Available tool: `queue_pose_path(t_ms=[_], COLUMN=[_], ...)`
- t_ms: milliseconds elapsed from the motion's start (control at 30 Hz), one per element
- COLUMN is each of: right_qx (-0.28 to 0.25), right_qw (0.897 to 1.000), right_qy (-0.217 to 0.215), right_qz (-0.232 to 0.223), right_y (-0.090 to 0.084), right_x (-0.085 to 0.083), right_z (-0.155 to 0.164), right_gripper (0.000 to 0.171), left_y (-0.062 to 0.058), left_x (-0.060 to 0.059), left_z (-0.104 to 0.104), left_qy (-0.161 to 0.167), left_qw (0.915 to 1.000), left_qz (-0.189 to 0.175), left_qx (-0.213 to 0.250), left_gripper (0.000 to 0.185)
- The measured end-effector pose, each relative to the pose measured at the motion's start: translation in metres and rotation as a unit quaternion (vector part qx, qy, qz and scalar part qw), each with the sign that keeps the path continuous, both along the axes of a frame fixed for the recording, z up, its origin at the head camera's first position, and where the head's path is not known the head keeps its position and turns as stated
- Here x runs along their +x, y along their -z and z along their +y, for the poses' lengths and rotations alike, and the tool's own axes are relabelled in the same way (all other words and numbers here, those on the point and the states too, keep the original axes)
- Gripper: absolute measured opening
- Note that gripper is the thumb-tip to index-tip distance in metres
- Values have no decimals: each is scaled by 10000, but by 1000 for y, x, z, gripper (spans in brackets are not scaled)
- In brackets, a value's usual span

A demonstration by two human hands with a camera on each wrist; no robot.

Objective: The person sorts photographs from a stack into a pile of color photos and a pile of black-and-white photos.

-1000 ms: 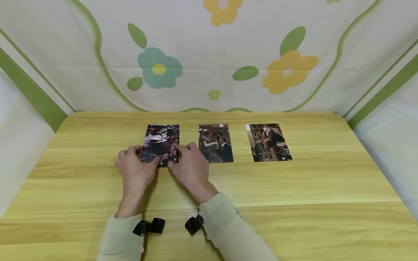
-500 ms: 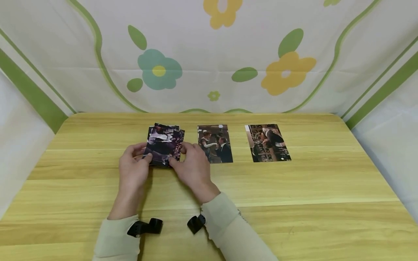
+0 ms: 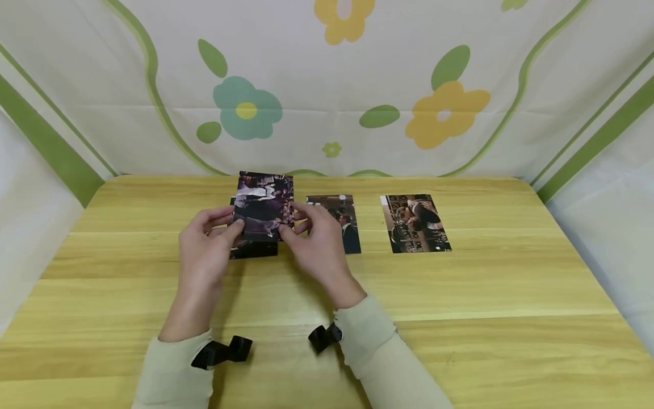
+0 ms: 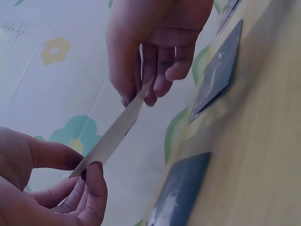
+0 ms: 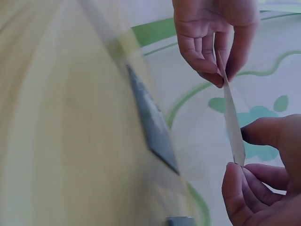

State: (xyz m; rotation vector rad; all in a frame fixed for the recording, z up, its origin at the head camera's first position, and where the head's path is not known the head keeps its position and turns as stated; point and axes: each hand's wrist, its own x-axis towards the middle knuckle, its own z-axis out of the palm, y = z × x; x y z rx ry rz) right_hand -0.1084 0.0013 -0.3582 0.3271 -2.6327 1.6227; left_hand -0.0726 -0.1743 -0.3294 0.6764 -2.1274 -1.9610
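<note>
One photo (image 3: 264,207) is off the desk (image 3: 460,307), left of centre, pinched in left hand (image 3: 203,245) and right hand (image 3: 322,244) fingers (image 3: 236,228); three others (image 3: 416,223) lie flat.

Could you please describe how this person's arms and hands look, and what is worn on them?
The left sleeve and right sleeve are long, plain and pale beige-grey, ending at the wrists. At each cuff sits a small black device, one on the left and one on the right, with a blocky end. The left hand and right hand are bare, without gloves.
</note>
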Motion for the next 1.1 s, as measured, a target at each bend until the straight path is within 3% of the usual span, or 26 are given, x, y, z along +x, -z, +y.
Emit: queue_pose_path(t_ms=[233,400,533,633,900,1100], right_qx=[-12,58,349,483,159,107], right_qw=[9998,9999,9988,9973,9871,9773], right_qy=[-41,104,343,546,1535,2049], right_qz=[187,5,-78,-121,-428,-535], right_y=[-8,-11,-13,-15,-22,-20], right_x=[-1,-7,-10,-10,-9,-7], right_z=[10,40,79,111,189,213], right_gripper=[52,54,55,55,50,53], left_y=[-5,-1,1,-1,-12,-15], left_x=[-3,-7,-15,-23,-40,-45], left_z=[4,25,54,82,168,198], left_qy=[41,562,1071,1232,1690,2010], left_qw=[10000,9973,9922,9905,9851,9783], left_qz=[-4,-9,6,52,252,337], left_qx=[-72,-480,-645,-602,-208,-376], left_gripper=[36,34,33,31,31,24])
